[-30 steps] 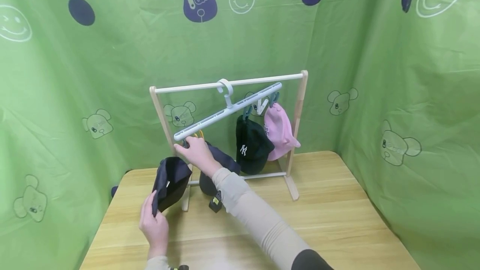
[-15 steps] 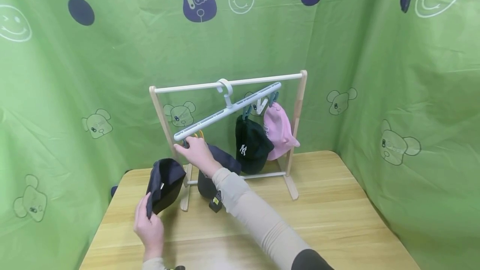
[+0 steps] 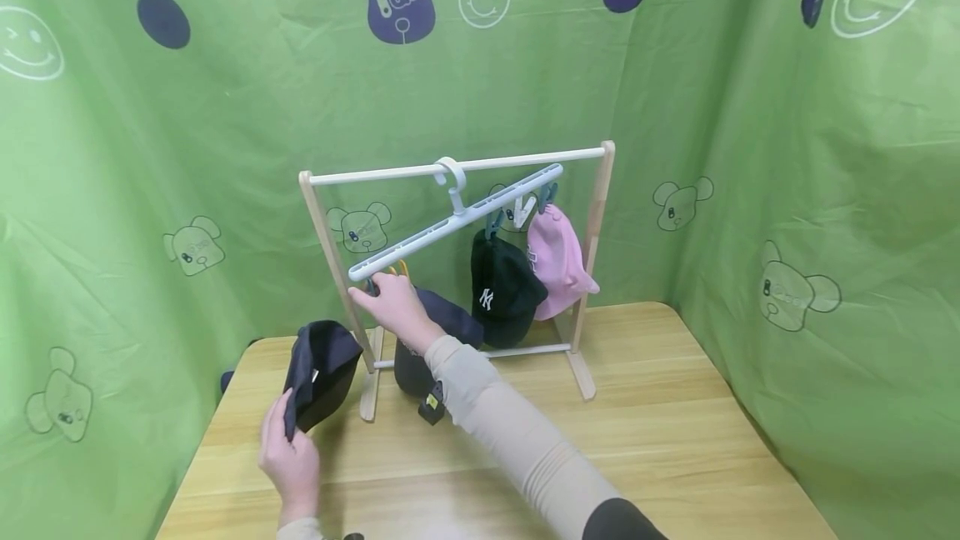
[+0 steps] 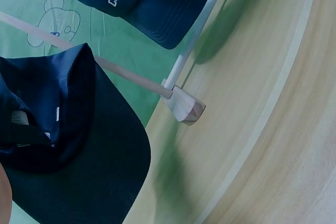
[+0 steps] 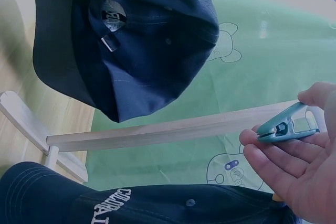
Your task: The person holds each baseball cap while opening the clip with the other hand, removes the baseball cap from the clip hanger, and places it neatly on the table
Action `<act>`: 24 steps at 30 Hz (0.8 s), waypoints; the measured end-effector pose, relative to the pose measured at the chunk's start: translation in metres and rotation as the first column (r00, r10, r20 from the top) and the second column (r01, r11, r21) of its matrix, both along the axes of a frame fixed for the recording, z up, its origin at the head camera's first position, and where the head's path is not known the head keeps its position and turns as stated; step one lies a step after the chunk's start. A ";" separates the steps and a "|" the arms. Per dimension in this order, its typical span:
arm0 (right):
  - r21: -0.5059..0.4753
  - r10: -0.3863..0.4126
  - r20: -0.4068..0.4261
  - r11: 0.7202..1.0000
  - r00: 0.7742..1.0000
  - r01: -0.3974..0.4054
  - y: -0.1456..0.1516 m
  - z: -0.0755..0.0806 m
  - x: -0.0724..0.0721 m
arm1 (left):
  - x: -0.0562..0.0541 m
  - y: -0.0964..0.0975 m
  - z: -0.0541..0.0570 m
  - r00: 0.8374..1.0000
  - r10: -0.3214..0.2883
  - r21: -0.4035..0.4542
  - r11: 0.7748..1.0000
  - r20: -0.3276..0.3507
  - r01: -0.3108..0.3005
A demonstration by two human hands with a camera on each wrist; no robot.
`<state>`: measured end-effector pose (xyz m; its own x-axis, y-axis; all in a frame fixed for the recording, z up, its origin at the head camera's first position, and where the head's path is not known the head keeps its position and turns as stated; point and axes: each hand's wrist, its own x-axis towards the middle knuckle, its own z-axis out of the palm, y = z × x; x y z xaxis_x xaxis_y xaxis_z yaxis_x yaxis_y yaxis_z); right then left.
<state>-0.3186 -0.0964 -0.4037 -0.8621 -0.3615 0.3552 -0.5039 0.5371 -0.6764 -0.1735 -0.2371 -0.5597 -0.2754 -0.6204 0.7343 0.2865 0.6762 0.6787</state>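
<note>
At the left, my left hand (image 3: 291, 465) grips a dark navy baseball cap (image 3: 326, 373) by its edge, with the inside of the cap showing. The cap stays apart from the rack, above the table. My right hand (image 3: 397, 304) reaches to the low left end of the pale blue hanger (image 3: 450, 227) and pinches a teal clothespin (image 5: 286, 127) between thumb and fingers. Nothing sits in the clothespin's tips. Just beside that hand, a second navy cap (image 4: 157, 3) with white lettering hangs under a yellow clip (image 3: 402, 268), partly hidden by the right forearm.
A wooden rack (image 3: 598, 223) with a white top bar carries the tilted hanger. Farther right hang a black cap (image 3: 504, 294), a white clothespin (image 3: 523, 211) and a pink cap (image 3: 555, 261). Green printed cloth surrounds the wooden table (image 3: 637, 432).
My left hand has drawn the cap a little left and down, away from the hanger. The right hand keeps its place on the clothespin.
</note>
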 end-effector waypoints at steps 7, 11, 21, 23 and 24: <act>-0.002 0.005 0.005 1.000 1.000 -0.005 0.000 0.000 0.000 | 0.002 -0.003 -0.001 1.000 0.013 0.020 1.000 -0.007 -0.013; -0.006 0.008 0.005 1.000 1.000 -0.008 0.001 -0.001 0.000 | 0.001 -0.004 -0.003 0.999 0.041 0.022 0.999 -0.021 -0.040; -0.005 0.008 0.030 1.000 1.000 -0.008 0.001 -0.001 0.001 | 0.009 0.006 0.014 0.996 0.074 0.021 0.997 -0.052 -0.073; 0.000 0.007 0.029 1.000 1.000 -0.007 0.001 -0.001 0.001 | 0.008 -0.001 0.006 0.997 0.074 0.021 0.997 -0.026 -0.073; 0.003 0.006 0.026 1.000 1.000 -0.006 0.001 -0.001 0.001 | 0.007 -0.004 0.001 0.997 0.072 0.019 0.997 -0.011 -0.072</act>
